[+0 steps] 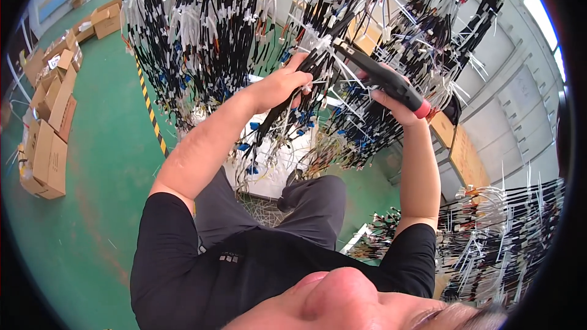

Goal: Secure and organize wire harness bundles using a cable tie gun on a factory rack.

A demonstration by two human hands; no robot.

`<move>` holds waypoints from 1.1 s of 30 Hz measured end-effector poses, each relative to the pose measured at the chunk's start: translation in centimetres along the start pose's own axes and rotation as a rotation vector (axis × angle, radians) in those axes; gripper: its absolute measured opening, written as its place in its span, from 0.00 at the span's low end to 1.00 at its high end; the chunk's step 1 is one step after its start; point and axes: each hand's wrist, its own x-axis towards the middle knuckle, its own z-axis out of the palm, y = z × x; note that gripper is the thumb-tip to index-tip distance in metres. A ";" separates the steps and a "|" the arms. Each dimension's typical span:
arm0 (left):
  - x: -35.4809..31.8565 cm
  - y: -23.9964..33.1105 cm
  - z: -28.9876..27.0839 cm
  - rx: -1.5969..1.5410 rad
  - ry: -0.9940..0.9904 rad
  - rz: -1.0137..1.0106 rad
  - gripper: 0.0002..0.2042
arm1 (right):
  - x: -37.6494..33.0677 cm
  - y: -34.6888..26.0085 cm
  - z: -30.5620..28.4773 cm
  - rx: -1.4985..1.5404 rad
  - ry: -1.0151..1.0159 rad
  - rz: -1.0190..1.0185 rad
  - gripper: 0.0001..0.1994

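hands at the hanging wire bundles

while the person's black shirt [244, 269] fills six o'clock, both forearms rise toward twelve. left hand [282, 85] is closed around a bunch of black wires [275, 119] at centre. right hand [391, 101], at two o'clock, is clamped on a black tool [379, 76] with a red end, its tip among white ties. farther off, cardboard boxes [49, 146] lie at nine o'clock on the green floor [104, 177].

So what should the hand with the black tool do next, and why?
Probably squeeze the black tool to trim or tighten a tie. The right hand already grips it, its tip rests against the wire bundle that the left hand holds, and white tie tails stick out all around there.
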 end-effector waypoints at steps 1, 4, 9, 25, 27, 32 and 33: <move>-0.2 -0.1 0.1 -0.031 0.025 -0.011 0.15 | 0.2 -0.1 0.3 0.006 -0.002 -0.001 0.22; -0.1 -0.2 -0.6 -0.001 -0.002 -0.009 0.15 | 0.4 0.4 0.4 -0.008 -0.003 -0.022 0.22; -0.1 0.0 -0.6 -0.102 -0.113 -0.106 0.15 | 0.3 0.4 0.9 0.004 -0.004 -0.095 0.22; -0.6 0.9 -0.4 -0.108 -0.177 -0.160 0.15 | 0.5 -2.8 0.9 -0.109 -0.047 -0.039 0.21; -0.8 1.4 0.1 0.054 -0.106 -0.173 0.16 | 0.2 -2.8 0.6 -0.197 -0.038 0.055 0.21; -0.7 1.7 -0.1 0.467 -0.102 -0.082 0.19 | 0.9 -3.9 0.8 -0.246 -0.130 0.022 0.21; -0.7 1.8 0.0 0.465 -0.107 -0.080 0.19 | 0.9 -3.7 1.5 -0.121 -0.066 0.026 0.16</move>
